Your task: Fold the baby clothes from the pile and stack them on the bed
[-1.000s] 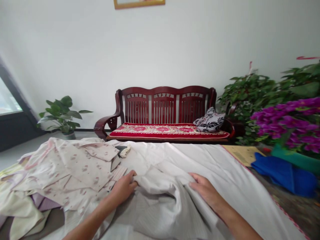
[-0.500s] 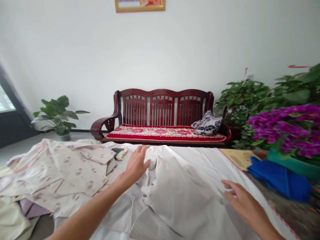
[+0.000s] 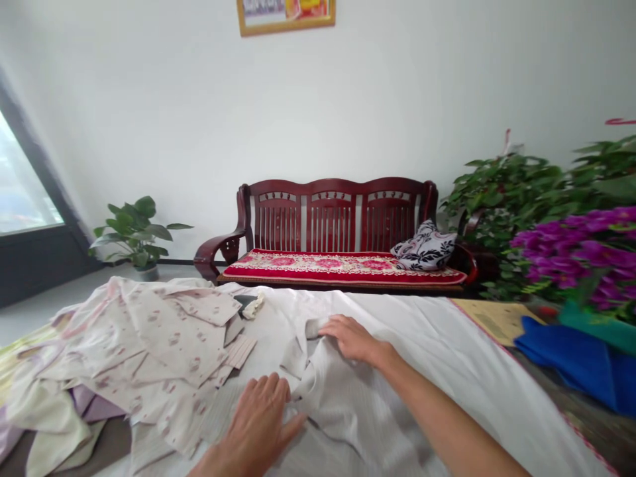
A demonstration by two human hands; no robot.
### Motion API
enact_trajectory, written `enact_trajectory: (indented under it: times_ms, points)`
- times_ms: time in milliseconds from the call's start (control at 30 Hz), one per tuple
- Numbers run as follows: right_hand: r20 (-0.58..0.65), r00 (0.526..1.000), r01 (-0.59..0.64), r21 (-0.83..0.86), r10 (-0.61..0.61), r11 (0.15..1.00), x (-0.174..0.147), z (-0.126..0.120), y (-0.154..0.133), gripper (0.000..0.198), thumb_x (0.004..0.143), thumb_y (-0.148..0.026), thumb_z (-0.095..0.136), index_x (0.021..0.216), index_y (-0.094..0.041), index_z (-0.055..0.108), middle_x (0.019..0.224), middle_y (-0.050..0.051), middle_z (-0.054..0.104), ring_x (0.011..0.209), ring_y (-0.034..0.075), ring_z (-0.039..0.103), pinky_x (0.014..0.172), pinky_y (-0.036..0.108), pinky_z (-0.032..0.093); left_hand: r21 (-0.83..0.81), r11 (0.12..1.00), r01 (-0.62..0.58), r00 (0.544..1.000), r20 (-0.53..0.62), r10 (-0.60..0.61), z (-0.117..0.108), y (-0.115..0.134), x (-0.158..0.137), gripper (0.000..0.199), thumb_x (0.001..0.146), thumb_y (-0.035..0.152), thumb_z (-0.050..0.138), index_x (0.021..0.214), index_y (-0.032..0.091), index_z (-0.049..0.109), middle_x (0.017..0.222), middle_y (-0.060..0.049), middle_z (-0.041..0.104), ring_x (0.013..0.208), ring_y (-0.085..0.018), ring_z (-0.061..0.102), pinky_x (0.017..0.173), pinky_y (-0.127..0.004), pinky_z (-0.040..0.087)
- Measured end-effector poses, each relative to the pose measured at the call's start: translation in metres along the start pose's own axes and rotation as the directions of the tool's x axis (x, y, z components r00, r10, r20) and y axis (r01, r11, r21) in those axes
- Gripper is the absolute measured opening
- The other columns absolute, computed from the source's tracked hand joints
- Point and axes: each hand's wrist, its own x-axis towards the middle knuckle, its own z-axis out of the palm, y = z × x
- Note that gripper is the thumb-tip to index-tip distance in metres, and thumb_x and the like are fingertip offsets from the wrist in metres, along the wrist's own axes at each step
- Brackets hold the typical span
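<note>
A light grey, finely striped shirt (image 3: 342, 397) lies crumpled on the white cloth in front of me. My right hand (image 3: 355, 341) reaches across to the shirt's far end, its fingers closed on the fabric beside a small folded band, perhaps a collar or cuff. Nearer to me, my left hand (image 3: 263, 417) rests over the shirt's left part with bent fingers and the thumb held apart from them. Its fingertips are partly hidden. To the left is a heap of clothes, topped by a pale printed garment (image 3: 154, 338).
The white cloth (image 3: 412, 331) has a red-trimmed right edge. Beyond it lie a blue cloth (image 3: 571, 358) and a tan sheet (image 3: 491, 318), near purple flowers (image 3: 586, 252). A dark red wooden bench (image 3: 330, 225) with a patterned cushion (image 3: 426, 248) stands behind.
My right hand has moved left from beside the shirt onto its far end. My left hand has drawn back toward me, and the shirt's bulge has flattened. The view has shifted slightly left.
</note>
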Motion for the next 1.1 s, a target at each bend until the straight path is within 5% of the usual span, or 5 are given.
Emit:
enact_trajectory:
  times_ms: [300, 433, 533, 833, 1100]
  points:
    - [-0.145, 0.973, -0.21, -0.237, 0.179, 0.949, -0.011, -0.045, 0.013, 0.023, 0.081, -0.017, 0.052, 0.089, -0.023, 0.072, 0.092, 0.005, 0.071, 0.095, 0.023, 0.056, 0.087, 0.033, 0.039, -0.19, 0.981, -0.046, 0.999, -0.003, 0.047, 0.039, -0.011, -0.002, 0.009, 0.078, 0.03, 0.058, 0.081, 0.021, 0.056, 0.092, -0.005, 0.061, 0.093, -0.024, 0.054, 0.084, -0.037, 0.038]
    - [-0.442, 0.846, -0.395, -0.145, 0.298, 0.907, -0.044, -0.093, 0.04, 0.025, 0.086, -0.021, 0.046, 0.094, -0.022, 0.07, 0.097, 0.005, 0.071, 0.096, 0.022, 0.055, 0.088, 0.033, 0.04, -0.72, 0.694, -0.032, 0.981, -0.155, -0.116, 0.035, -0.03, 0.015, 0.029, 0.085, 0.047, 0.052, 0.074, 0.022, 0.043, 0.067, 0.003, 0.046, 0.067, -0.014, 0.046, 0.064, -0.026, 0.037]
    - [-0.565, 0.761, -0.409, -0.035, 0.32, 0.912, -0.071, -0.125, 0.051, 0.024, 0.086, -0.024, 0.045, 0.094, -0.02, 0.068, 0.101, 0.007, 0.07, 0.099, 0.023, 0.057, 0.09, 0.034, 0.042, -0.891, 0.437, -0.123, 0.94, -0.246, -0.236, -0.001, -0.042, 0.028, 0.043, 0.08, 0.063, 0.057, 0.079, 0.021, 0.047, 0.065, 0.005, 0.041, 0.06, -0.012, 0.04, 0.057, -0.023, 0.033]
    - [-0.705, 0.618, -0.301, 0.197, 0.349, 0.933, -0.123, -0.203, -0.017, 0.024, 0.085, -0.043, 0.058, 0.093, -0.023, 0.069, 0.082, 0.0, 0.07, 0.073, 0.019, 0.062, 0.067, 0.029, 0.046, -0.807, 0.342, -0.481, 0.744, -0.583, -0.327, -0.158, -0.053, 0.034, 0.029, 0.077, 0.043, 0.073, 0.085, 0.02, 0.057, 0.068, 0.006, 0.054, 0.054, -0.007, 0.042, 0.048, -0.018, 0.033]
    - [-0.714, 0.61, -0.311, 0.182, 0.342, 0.933, -0.132, -0.242, -0.059, 0.026, 0.085, -0.049, 0.064, 0.085, -0.023, 0.07, 0.074, 0.0, 0.068, 0.067, 0.018, 0.06, 0.062, 0.029, 0.043, -0.597, 0.602, -0.53, 0.542, -0.785, -0.302, -0.252, -0.054, 0.039, 0.022, 0.084, 0.039, 0.071, 0.091, 0.021, 0.06, 0.066, 0.007, 0.051, 0.049, -0.008, 0.038, 0.043, -0.019, 0.029]
